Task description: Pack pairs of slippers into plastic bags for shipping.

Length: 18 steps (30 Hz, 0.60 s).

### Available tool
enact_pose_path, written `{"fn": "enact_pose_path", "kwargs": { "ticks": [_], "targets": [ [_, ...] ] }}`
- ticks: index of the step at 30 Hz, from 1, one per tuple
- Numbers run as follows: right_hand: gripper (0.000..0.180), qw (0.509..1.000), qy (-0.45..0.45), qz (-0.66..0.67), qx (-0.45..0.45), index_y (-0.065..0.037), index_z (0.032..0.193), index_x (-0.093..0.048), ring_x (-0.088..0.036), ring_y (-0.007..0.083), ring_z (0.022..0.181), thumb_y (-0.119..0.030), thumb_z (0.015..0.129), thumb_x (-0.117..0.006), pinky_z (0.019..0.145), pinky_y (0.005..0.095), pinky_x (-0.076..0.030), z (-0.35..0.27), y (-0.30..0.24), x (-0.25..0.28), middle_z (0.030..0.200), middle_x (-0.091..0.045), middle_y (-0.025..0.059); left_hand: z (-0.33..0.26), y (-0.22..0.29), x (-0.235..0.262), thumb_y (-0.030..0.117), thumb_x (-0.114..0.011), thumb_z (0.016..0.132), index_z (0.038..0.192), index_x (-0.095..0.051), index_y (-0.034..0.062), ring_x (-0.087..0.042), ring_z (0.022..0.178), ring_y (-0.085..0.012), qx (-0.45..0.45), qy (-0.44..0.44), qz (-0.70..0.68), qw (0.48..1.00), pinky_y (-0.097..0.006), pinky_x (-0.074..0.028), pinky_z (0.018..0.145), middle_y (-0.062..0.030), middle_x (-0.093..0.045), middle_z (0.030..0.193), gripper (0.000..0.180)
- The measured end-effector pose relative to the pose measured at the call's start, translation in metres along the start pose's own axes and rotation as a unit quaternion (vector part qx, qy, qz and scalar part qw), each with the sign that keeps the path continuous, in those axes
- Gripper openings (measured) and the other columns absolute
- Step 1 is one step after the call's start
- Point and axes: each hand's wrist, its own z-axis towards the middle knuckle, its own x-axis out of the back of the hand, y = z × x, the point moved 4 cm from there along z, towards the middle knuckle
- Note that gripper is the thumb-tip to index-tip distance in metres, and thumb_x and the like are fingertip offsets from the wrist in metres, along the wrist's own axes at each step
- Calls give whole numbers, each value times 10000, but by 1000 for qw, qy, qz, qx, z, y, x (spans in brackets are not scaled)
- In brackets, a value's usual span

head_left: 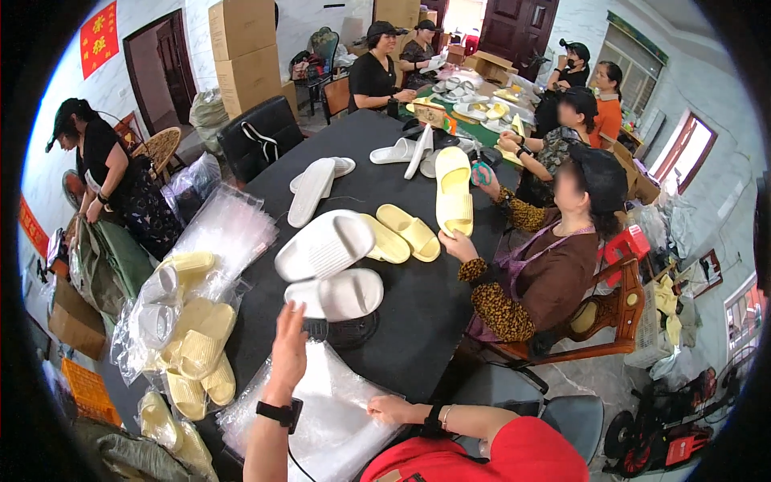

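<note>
I see a white slipper (341, 294) lying on the black table (418, 321) just beyond my left hand (287, 349), which is raised with fingers spread, gripping nothing. My right hand (391, 410) pinches the clear plastic bag (329, 414) lying beneath both hands.

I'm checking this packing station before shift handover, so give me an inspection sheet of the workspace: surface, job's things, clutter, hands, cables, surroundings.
Surface: black table, long, shared by several seated people.
Job's things: white slipper pair just beyond the left hand; stack of clear bags at the near edge.
Clutter: loose yellow slippers mid-table; bagged yellow slippers piled at the left edge.
Hands: left hand raised, open, holding nothing; right hand resting on the clear bags.
Cables: nothing seen for certain; a thin dark line crosses the table near the white slippers.
Surroundings: cardboard boxes stacked by the wall; person opposite holding a yellow slipper.
</note>
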Motion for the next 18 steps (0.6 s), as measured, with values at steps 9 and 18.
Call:
{"fn": "enact_pose_path", "kwargs": {
  "ticks": [9,18],
  "targets": [
    [174,999,23,-42,0,-51,856,-610,-573,302,851,-181,773,-529,742,382,-451,0,-3,10,880,-603,132,-146,-71,-38,104,-573,758,1164,-515,116,-413,1123,-333,131,-129,102,978,-451,-347,909,-147,-470,1208,410],
    [210,1000,9,-16,2,-18,910,-611,-607,268,810,-141,743,-579,715,337,-482,0,-20,17,862,-617,137,-293,-87,-21,362,-629,744,1342,-303,208,-201,1267,-387,336,-88,282,895,-586,-186,957,-203,-241,1377,699]
  ]
}}
